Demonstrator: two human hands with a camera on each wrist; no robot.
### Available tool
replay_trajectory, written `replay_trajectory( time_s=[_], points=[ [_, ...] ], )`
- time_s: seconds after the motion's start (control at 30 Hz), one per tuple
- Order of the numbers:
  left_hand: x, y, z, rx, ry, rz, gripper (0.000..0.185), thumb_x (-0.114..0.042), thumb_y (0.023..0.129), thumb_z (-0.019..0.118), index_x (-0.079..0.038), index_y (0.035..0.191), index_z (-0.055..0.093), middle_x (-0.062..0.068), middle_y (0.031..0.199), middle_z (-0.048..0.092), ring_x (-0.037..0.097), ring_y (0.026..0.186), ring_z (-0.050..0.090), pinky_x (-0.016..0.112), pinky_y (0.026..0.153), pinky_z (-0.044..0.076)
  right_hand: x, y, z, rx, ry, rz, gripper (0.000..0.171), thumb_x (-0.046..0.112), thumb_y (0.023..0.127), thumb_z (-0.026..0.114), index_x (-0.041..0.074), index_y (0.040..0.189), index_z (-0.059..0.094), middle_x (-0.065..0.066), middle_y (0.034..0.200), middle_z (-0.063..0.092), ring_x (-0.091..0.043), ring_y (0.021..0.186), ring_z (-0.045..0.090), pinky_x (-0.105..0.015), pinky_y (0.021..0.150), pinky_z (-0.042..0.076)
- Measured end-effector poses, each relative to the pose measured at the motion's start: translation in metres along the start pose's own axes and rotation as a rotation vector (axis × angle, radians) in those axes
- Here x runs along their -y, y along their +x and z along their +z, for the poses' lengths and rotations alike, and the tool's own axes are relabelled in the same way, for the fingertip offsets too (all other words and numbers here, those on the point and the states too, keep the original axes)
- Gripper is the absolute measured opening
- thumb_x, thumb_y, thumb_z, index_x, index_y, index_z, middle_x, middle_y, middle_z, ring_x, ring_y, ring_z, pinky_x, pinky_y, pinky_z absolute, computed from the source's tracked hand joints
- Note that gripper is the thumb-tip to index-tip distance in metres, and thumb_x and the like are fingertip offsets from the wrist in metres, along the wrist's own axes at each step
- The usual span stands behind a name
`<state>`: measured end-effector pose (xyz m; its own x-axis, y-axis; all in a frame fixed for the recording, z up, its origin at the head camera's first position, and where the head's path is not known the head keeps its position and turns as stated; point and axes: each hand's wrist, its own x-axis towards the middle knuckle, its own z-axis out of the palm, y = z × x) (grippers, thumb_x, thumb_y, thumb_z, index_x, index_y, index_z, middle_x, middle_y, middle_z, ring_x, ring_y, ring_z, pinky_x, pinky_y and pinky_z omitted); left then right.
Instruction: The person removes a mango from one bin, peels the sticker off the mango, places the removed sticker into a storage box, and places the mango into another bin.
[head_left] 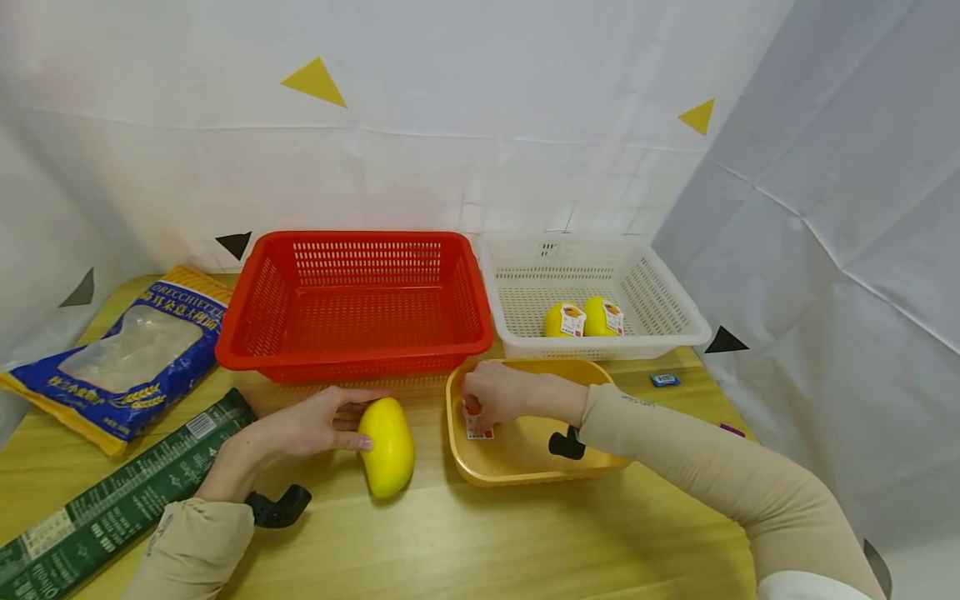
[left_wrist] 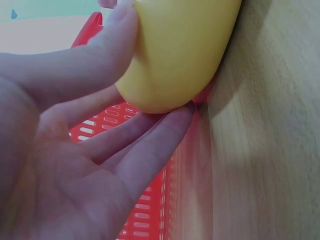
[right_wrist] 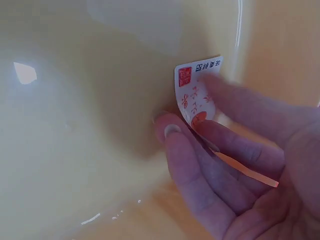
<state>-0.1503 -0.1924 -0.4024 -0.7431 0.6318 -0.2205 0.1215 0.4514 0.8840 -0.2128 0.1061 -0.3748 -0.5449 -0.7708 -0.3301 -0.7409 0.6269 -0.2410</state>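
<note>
Head view: three mangoes (head_left: 387, 445), two baskets (head_left: 357, 300), one tray (head_left: 525, 454).

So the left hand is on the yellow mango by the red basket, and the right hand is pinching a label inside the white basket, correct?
Not quite. The right hand pinches the label inside the yellow tray, not the white basket, as the head view shows. The rest holds: the left hand is on the yellow mango by the red basket.
</note>
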Motion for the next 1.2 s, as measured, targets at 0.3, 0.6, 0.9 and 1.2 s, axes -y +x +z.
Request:
replay_trajectory(
  time_s=[0.3,0.6,0.9,1.2],
  points=[
    [0.001,0.0,0.001,0.002,-0.004,-0.008,0.074,-0.022,0.092,0.072,0.001,0.152,0.037,0.024,0.147,0.047,0.043,0.135,0.047,0.049,0.107,0.046,-0.001,0.001,0.001,0.025,0.017,0.035,0.026,0.027,0.079,0.086,0.014,0.073,0.063,0.008,0.064,0.054,-0.01,0.062,0.048,-0.02,0.056,0.037],
    [0.0,0.0,0.001,-0.007,0.013,-0.009,0.074,-0.023,0.091,0.073,0.001,0.151,0.039,0.023,0.147,0.049,0.042,0.135,0.047,0.049,0.107,0.046,-0.003,-0.002,-0.001,0.044,-0.019,0.041,0.01,0.017,0.085,0.078,0.011,0.086,0.07,0.006,0.074,0.06,-0.012,0.068,0.05,-0.023,0.061,0.041],
    [0.0,0.0,0.001,-0.012,0.022,-0.008,0.073,-0.023,0.09,0.073,0.001,0.151,0.04,0.023,0.146,0.05,0.042,0.134,0.048,0.049,0.106,0.046,-0.007,-0.008,-0.004,0.051,-0.025,0.018,0.01,0.007,0.083,0.076,0.01,0.091,0.072,-0.001,0.09,0.07,-0.016,0.078,0.052,-0.027,0.073,0.046],
    [-0.001,0.0,0.001,-0.007,0.023,-0.002,0.071,-0.021,0.092,0.072,0.001,0.151,0.04,0.023,0.145,0.05,0.043,0.134,0.048,0.049,0.107,0.046,-0.011,-0.015,-0.007,0.06,-0.037,-0.012,0.016,-0.001,0.082,0.071,0.007,0.095,0.072,-0.004,0.085,0.068,-0.015,0.075,0.051,-0.027,0.07,0.045]
  ],
)
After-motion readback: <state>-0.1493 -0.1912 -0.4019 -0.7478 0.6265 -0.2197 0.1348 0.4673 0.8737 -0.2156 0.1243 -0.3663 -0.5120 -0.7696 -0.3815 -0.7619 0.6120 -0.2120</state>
